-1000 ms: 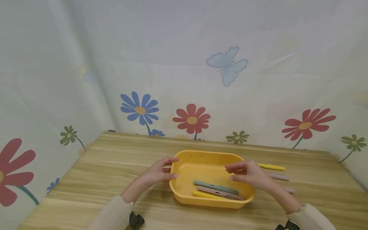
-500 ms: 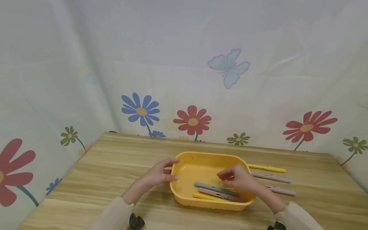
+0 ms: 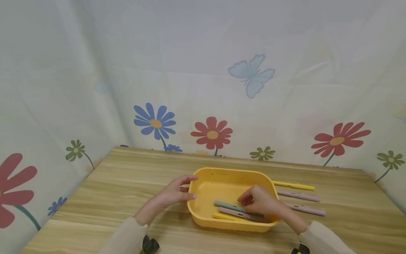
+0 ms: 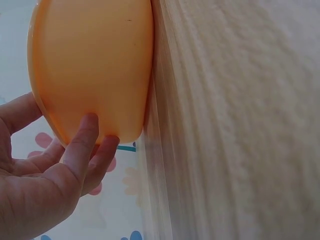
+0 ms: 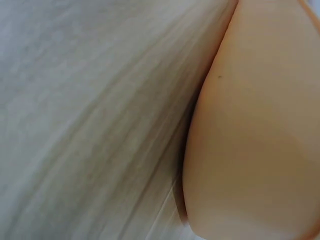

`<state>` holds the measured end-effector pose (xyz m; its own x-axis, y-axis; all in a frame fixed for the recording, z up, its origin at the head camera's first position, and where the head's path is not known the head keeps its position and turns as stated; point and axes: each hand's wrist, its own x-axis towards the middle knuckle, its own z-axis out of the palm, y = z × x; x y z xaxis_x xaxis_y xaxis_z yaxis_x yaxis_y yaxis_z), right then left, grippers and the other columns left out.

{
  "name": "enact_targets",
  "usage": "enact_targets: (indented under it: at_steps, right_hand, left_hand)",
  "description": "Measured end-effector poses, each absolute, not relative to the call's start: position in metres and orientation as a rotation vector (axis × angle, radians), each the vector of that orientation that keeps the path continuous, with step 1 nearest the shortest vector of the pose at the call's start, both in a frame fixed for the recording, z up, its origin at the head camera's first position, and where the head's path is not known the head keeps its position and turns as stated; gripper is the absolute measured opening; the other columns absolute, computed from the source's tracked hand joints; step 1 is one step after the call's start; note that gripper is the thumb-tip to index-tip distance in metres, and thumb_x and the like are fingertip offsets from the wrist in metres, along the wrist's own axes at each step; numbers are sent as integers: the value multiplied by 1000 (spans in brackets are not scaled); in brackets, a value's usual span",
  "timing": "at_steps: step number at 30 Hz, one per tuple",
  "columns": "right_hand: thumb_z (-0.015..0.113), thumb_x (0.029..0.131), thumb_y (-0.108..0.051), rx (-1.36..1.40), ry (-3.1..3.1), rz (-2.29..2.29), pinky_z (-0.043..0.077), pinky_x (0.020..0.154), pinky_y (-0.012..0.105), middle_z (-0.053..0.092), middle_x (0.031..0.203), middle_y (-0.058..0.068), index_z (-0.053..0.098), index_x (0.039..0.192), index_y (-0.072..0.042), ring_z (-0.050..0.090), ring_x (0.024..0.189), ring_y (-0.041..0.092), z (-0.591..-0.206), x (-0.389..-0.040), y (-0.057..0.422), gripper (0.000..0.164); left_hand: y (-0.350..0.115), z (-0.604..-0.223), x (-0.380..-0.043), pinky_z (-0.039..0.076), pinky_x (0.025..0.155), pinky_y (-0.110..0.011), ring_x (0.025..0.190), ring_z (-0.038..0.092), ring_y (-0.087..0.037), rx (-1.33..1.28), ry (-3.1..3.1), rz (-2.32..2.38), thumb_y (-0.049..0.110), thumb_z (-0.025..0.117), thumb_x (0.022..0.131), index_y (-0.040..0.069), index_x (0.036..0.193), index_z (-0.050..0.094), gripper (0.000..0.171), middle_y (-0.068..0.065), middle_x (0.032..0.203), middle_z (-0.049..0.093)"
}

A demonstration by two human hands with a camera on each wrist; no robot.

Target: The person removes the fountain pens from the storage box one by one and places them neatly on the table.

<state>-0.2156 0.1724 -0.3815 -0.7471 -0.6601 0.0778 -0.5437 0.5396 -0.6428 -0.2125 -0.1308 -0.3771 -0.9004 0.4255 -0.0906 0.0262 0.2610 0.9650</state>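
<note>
Three pens lie close together inside a yellow tub (image 3: 231, 227): a green pen (image 3: 226, 204), a pink pen (image 3: 231, 212) and a short-showing yellow pen (image 3: 226, 216), the green one farthest from the person; the right hand (image 3: 260, 201) reaches into the tub with bent fingers at the green pen, though whether it pinches it I cannot tell; the left hand (image 3: 173, 191) grips the tub's left end, with fingertips over the rim and other fingers against the outer wall. To the tub's right, on the wooden table (image 3: 127, 183), lie another yellow pen (image 3: 296, 186) and two pink ones, set apart in a rough column; behind hangs a pale cloth (image 3: 190, 70) printed with flowers and a blue butterfly (image 3: 252, 74).
</note>
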Motion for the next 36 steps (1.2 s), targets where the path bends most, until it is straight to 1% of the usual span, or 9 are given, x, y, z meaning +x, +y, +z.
enact_targets:
  at_steps: [5, 9, 16, 22, 27, 31, 36]
  right_hand:
    - [72, 71, -1, -1030, 2606, -967, 51, 62, 18, 69, 81, 7, 69, 91, 5, 63, 71, 10, -385, -218, 171, 21]
    - [73, 71, -3, -1041, 2650, -910, 51, 62, 18, 69, 83, 8, 69, 92, 4, 63, 72, 10, -386, -218, 169, 22]
    - [74, 66, 0, -1056, 2705, -802, 49, 58, 17, 68, 79, 7, 69, 90, 6, 60, 68, 8, -381, -215, 169, 26]
    - [74, 64, 2, -1061, 2712, -774, 49, 58, 17, 68, 80, 7, 69, 90, 5, 60, 69, 8, -379, -216, 169, 26]
    - [70, 62, 7, -1095, 2725, -744, 47, 55, 17, 68, 77, 5, 70, 88, 4, 57, 66, 6, -378, -218, 168, 26]
    - [66, 59, 9, -1118, 2730, -739, 46, 52, 17, 69, 75, 4, 71, 86, 3, 57, 63, 5, -378, -218, 166, 29]
    - [64, 58, 8, -1126, 2705, -769, 46, 51, 16, 69, 74, 3, 72, 84, 2, 57, 61, 3, -378, -218, 168, 28]
  left_hand:
    - [-131, -379, -213, 51, 83, -39, 116, 46, -40, 388, 2236, 1661, 6, 66, 81, 0, 131, 41, 56, -22, 137, 37]
    - [-132, -382, -213, 52, 82, -39, 116, 46, -41, 385, 2219, 1672, 5, 66, 81, -1, 131, 42, 56, -22, 137, 37]
    - [-134, -380, -213, 52, 81, -38, 115, 47, -40, 412, 2209, 1674, 4, 65, 81, -2, 131, 40, 56, -24, 137, 36]
    - [-131, -377, -214, 52, 81, -38, 115, 47, -40, 419, 2235, 1651, 4, 65, 82, -1, 131, 42, 55, -23, 136, 38]
    - [-130, -376, -216, 52, 81, -39, 114, 48, -39, 406, 2257, 1637, 6, 66, 81, 0, 130, 43, 55, -21, 135, 39]
    - [-131, -376, -216, 52, 81, -38, 114, 48, -38, 392, 2270, 1634, 7, 67, 81, 2, 130, 43, 55, -20, 135, 40]
    - [-132, -376, -215, 52, 81, -38, 116, 46, -41, 442, 2222, 1659, 5, 65, 81, -3, 131, 40, 56, -24, 136, 37]
